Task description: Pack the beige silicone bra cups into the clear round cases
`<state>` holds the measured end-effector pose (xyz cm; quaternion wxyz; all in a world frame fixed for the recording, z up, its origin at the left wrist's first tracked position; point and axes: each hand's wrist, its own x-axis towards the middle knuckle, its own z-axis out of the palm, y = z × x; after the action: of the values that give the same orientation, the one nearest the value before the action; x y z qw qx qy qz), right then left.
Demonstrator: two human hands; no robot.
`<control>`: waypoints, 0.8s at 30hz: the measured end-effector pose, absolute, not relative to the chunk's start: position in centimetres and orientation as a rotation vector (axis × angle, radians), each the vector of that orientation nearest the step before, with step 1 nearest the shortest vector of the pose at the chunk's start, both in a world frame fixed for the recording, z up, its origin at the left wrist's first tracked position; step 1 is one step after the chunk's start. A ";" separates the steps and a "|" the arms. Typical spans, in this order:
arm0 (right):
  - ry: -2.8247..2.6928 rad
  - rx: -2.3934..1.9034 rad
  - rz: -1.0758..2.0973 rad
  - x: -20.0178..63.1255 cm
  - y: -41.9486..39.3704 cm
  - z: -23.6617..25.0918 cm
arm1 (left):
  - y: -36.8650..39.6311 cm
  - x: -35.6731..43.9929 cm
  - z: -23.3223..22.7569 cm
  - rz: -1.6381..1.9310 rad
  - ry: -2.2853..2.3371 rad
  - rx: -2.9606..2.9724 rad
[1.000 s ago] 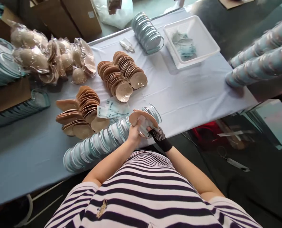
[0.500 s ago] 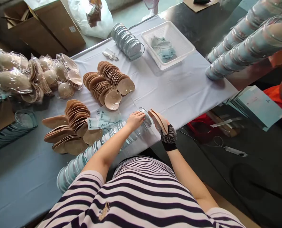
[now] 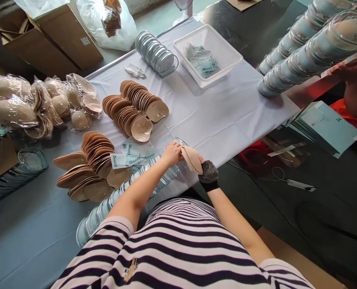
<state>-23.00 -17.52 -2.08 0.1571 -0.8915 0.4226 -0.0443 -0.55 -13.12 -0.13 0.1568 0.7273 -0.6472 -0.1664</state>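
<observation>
Just below the frame's centre, her gloved right hand (image 3: 207, 173) clasps a tan pad (image 3: 192, 159) by its edge while the bare left hand (image 3: 172, 153) closes its fingers on the near end of the long row of clear round cases (image 3: 127, 188) lying on the white-covered table (image 3: 226, 116).

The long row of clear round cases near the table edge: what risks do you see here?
The row of clear cases lies close to the table edge; a push from the left hand might roll some off. The right hand holds the beige pads past that edge, so dropped ones could fall to the floor.
</observation>
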 end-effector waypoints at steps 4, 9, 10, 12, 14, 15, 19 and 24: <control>1.199 -2.563 -0.080 -23.5 -16.4 -3.4 | -13.0 -0.3 -0.4 -0.452 -1.827 2.116; 1.169 -2.422 -0.147 -22.6 -17.0 -1.8 | -12.7 -0.4 -0.5 -0.434 -1.739 2.073; 1.146 -2.410 -0.155 -22.3 -17.3 -1.2 | -12.6 -0.4 -0.5 -0.434 -1.707 2.062; 1.127 -2.413 -0.112 -21.8 -17.8 0.0 | -12.6 -0.5 -0.5 -0.441 -1.639 2.062; 1.153 -2.443 -0.013 -21.3 -18.0 0.9 | -12.6 -0.7 -0.4 -0.461 -1.570 2.090; 1.158 -2.463 0.044 -20.8 -18.1 1.2 | -12.6 -0.7 -0.4 -0.484 -1.544 2.106; 1.108 -2.494 0.202 -17.9 -19.2 2.0 | -12.8 -0.8 -0.2 -0.591 -1.507 2.094; 1.106 -2.468 0.237 -16.8 -20.7 1.7 | -12.9 -0.6 -0.2 -0.667 -1.532 2.032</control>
<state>-16.79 -20.66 1.66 0.2116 -0.8886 0.3980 0.0852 -0.62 -12.87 -0.18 0.2528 0.7474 -0.5633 -0.2453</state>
